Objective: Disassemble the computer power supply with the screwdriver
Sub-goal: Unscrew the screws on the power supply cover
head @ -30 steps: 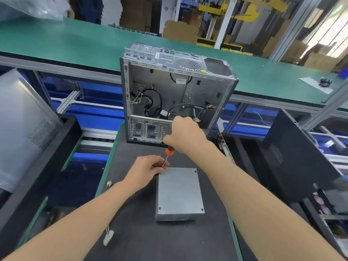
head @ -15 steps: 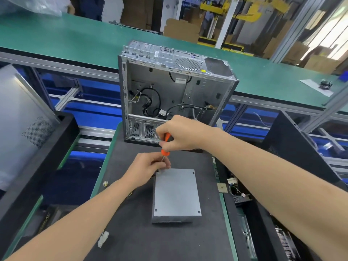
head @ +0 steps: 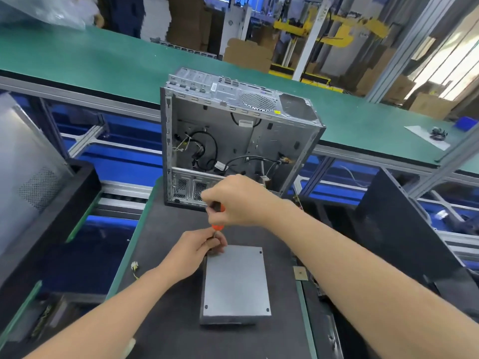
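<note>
Two grips pinch the screwdriver (head: 217,226), right grip (head: 241,200) above left grip (head: 193,251), at the power supply's (head: 236,281) far-left corner.

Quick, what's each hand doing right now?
Left hand: pinches the screwdriver shaft at the power supply corner.
Right hand: grips the screwdriver handle.
</note>
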{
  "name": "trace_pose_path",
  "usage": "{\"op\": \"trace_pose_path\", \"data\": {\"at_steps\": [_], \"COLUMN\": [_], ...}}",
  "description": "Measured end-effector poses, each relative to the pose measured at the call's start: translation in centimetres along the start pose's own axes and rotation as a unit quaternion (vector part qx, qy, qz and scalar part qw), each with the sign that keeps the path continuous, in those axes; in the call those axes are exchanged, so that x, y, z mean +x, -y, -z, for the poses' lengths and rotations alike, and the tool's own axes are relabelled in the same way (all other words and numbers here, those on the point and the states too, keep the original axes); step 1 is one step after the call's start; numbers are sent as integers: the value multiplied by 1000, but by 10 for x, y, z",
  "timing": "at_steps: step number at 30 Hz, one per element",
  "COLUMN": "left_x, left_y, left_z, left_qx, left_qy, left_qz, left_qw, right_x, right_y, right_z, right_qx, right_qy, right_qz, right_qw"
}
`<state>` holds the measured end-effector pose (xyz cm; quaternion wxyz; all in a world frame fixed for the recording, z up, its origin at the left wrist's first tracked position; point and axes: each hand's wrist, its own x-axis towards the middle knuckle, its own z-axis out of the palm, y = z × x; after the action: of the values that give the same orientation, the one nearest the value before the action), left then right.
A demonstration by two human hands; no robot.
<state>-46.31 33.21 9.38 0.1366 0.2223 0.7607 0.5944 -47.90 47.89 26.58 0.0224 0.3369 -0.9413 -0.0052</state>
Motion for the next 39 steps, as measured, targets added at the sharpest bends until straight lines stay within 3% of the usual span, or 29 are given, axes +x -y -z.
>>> {"op": "trace_pose_path", "data": {"at_steps": [2, 5, 8, 11, 15, 19, 22, 24, 27, 29, 31, 33, 36, 39], "left_x": [1, 0, -1, 0, -1, 2, 3, 3, 1, 1, 2, 2, 2, 3], "left_y": [-1, -4, -4, -4, -1, -2, 1, 4, 6, 6, 5, 5, 5, 5], "left_z": [1, -2, -4, -7, -8, -4, 0, 1, -2, -4, -6, -7, -9, -6], "left_qx": [-6, 9, 42, 53, 49, 29, 1, -26, -43, -40, -24, -6, -3, -10], "left_qy": [0, -21, -42, -42, -38, -28, -8, 2, -18, -37, -44, -44, -45, -28], "left_qz": [-5, -21, -37, -42, -33, -25, -2, 13, 13, 4, -6, -14, -19, -18], "left_qw": [1000, 999, 998, 997, 998, 999, 1000, 1000, 999, 999, 999, 999, 999, 999], "right_x": [-1, -4, -7, -3, 4, 13, 18, 16, 10, 4, 2, 3, 5, 8], "right_y": [-14, -15, -1, 17, 24, 11, 2, -5, -7, 0, 9, 18, 29, 29], "right_z": [7, 8, -1, -12, -18, -12, 2, 6, 8, 9, 5, -5, -16, -19], "right_qx": [18, 29, 18, -52, 17, -16, -50, -84, -75, 0, 44, -34, -28, -16], "right_qy": [31, 23, -46, -93, -46, -5, 53, 91, 78, 19, -39, -60, -63, -74], "right_qz": [49, 28, -123, -297, -378, -286, -84, 30, 65, -28, -189, -309, -384, -383], "right_qw": [998, 999, 991, 949, 925, 958, 994, 992, 992, 999, 980, 949, 921, 920]}}
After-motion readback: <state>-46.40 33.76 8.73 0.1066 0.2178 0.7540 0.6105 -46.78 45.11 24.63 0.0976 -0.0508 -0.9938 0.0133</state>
